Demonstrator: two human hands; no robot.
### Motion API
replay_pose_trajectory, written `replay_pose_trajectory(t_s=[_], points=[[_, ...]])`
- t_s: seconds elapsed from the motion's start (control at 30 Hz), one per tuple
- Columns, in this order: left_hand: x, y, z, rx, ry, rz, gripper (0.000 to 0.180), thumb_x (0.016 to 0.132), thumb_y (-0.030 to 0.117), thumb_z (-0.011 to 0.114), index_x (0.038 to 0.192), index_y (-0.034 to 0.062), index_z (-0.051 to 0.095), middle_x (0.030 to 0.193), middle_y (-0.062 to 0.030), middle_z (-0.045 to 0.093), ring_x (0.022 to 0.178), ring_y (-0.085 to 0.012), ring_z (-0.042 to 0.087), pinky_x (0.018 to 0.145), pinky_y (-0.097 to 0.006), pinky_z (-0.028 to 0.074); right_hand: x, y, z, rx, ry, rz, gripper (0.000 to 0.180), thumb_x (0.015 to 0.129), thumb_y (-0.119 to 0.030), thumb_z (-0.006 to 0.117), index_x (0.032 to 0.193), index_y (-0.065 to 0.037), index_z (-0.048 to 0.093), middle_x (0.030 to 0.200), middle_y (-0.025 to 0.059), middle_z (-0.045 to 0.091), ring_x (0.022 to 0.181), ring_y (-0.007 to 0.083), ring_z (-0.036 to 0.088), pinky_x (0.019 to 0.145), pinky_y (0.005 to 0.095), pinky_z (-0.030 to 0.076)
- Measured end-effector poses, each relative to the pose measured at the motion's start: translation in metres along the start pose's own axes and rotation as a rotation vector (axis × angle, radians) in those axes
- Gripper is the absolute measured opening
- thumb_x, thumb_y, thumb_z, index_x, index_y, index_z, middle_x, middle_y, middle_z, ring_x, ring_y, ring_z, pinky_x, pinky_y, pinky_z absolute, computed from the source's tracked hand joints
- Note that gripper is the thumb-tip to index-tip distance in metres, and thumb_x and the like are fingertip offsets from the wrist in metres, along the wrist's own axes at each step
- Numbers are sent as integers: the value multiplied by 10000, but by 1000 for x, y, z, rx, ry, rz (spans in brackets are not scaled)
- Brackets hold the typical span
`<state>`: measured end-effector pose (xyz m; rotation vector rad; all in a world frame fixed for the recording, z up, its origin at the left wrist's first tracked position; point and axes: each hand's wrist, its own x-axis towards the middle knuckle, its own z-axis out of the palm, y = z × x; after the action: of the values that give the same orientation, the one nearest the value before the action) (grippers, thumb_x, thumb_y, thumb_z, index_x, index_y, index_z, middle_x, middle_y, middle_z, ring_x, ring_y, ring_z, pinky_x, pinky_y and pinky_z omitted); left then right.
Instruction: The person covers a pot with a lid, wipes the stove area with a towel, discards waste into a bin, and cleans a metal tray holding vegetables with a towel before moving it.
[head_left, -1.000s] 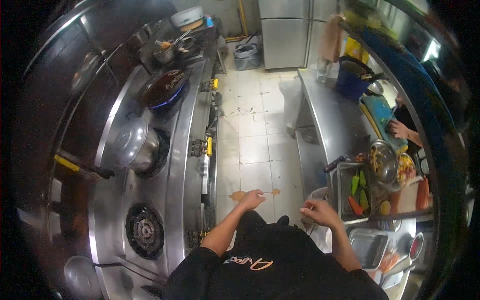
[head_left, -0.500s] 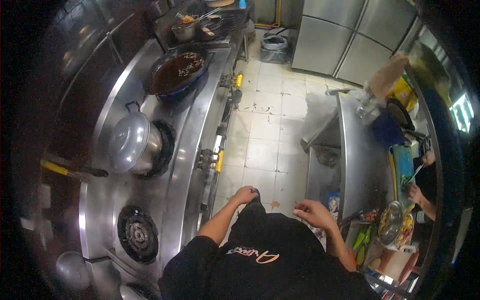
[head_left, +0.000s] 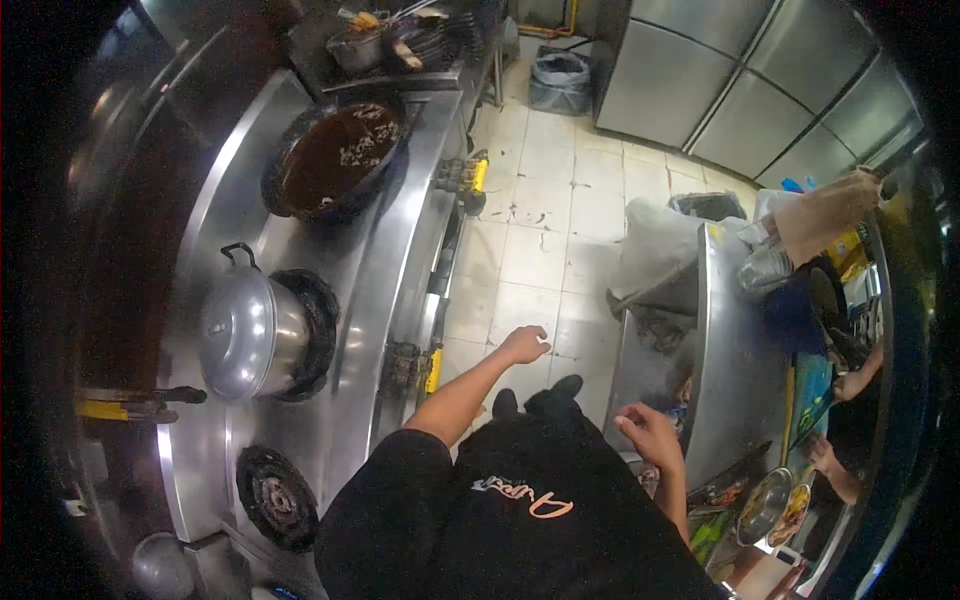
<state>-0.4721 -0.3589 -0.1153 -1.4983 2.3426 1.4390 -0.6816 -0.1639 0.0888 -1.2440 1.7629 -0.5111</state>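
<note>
Two long steel runs fill the room: a cooking range (head_left: 225,210) on the person's left and a work counter (head_left: 735,340) on their right, with a pale tiled floor (head_left: 540,250) between them and tall steel cabinet doors (head_left: 720,90) at the far end.

On the range, farthest off, sits a wide wok (head_left: 335,160) holding dark liquid. Nearer is a lidded metal pot (head_left: 240,335) on its ring, then a bare burner (head_left: 275,495) closest to the person. A yellow-handled utensil (head_left: 120,408) lies at the range's back edge, and a yellow valve handle (head_left: 433,370) sticks out of its front face.

The person stands in the aisle with nothing in either hand. The left hand (head_left: 525,345) is held out over the floor, fingers loosely curled, apart from the range front, with the valve handle the nearest thing to it. The right hand (head_left: 648,432) hangs slack and half open just beside the near corner of the counter, touching nothing that I can make out. Another person's hands (head_left: 850,385) work at the counter's far side.

To my eye this is a moment between jobs, mid-aisle and uncommitted. Anything on the range would call for a turn and a reach leftward; the counter needs only a short reach from the right hand.
</note>
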Motion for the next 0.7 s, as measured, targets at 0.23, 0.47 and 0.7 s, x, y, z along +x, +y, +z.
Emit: replay_pose_trajectory(t_s=[0.23, 0.47, 0.7], points=[[31, -5, -15, 28, 85, -18, 372, 729, 341, 565, 981, 68, 589, 967, -166, 590, 915, -316, 550, 811, -388, 433, 79, -17, -57, -68, -64, -31, 313, 773, -298, 594, 899, -12, 586, 803, 123, 614, 700, 213, 588, 658, 303, 454], [80, -40, -130, 8, 706, -241, 265, 766, 279, 520, 860, 40, 582, 836, -206, 589, 818, -348, 567, 720, -429, 448, 151, -53, -105, -119, 2, -122, 290, 770, -279, 596, 891, -16, 583, 793, 117, 612, 686, 205, 580, 652, 302, 453], [137, -57, -238, 155, 841, -236, 315, 763, 264, 561, 996, 54, 533, 1041, -167, 524, 893, -358, 533, 743, -452, 436, 201, -78, -79, -100, -9, -77, 277, 770, -263, 597, 884, -11, 580, 767, 105, 605, 664, 196, 571, 637, 296, 449]])
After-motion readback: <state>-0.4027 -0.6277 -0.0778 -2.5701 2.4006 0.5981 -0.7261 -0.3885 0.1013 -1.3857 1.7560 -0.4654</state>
